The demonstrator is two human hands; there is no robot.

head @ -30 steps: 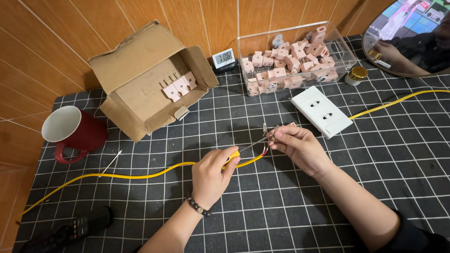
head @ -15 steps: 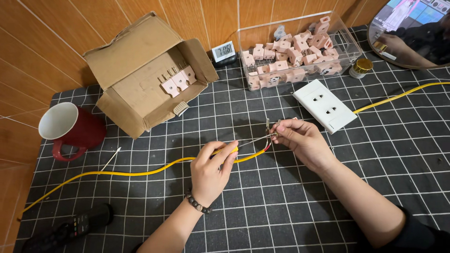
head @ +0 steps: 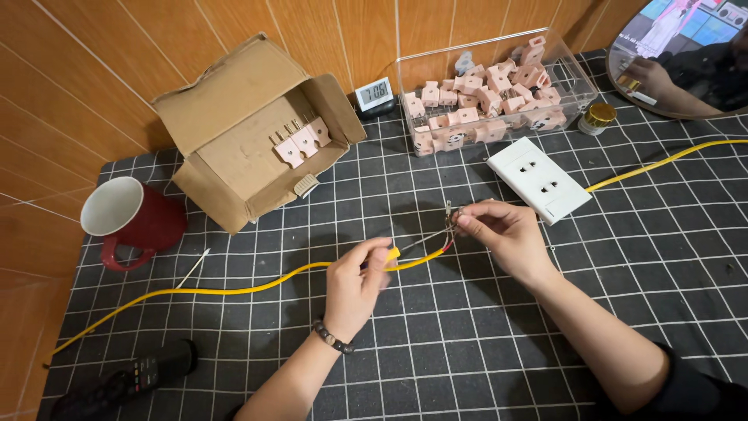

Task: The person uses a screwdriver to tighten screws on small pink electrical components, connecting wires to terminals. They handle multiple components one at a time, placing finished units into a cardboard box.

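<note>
My left hand [head: 357, 282] pinches a yellow cable [head: 234, 289] near its stripped end, just above the black gridded mat [head: 436, 366]. My right hand [head: 506, 234] holds the bare wire strands [head: 450, 220] that stick out of that cable end, fingertips closed on them. The cable trails off to the left across the mat. A white socket plate [head: 539, 179] lies just beyond my right hand, with a second yellow cable [head: 662, 161] running from behind it to the right edge.
An open cardboard box [head: 249, 132] holding pink plugs lies at the back left. A clear bin [head: 499, 93] of pink plugs stands at the back, a small digital clock [head: 374, 95] beside it. A red mug [head: 128, 218] stands at left, a black remote [head: 125, 382] at bottom left.
The view has shifted slightly. Both hands stay on the cable end, with my right fingers working the bare strands; the cable has hardly moved.
</note>
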